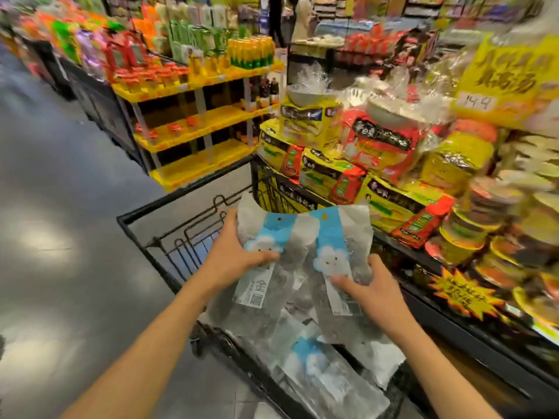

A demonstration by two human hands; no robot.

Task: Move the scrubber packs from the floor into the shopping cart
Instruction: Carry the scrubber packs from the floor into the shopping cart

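Two clear scrubber packs with blue cloud-printed cards are held above the black wire shopping cart (136,217). My left hand (231,257) grips the left pack (266,252) at its side, thumb on the front. My right hand (370,287) holds the right pack (334,246), fingers on its front and edge. Below them, more scrubber packs (314,364) lie piled in the cart's near end. No pack is visible on the floor.
A display of yellow and red noodle packs (348,164) and stacked bowls presses against the cart's right side. Yellow shelves (196,140) with bottles stand ahead left. Grey glossy floor (60,237) spreads to the left. Two people stand far down the aisle.
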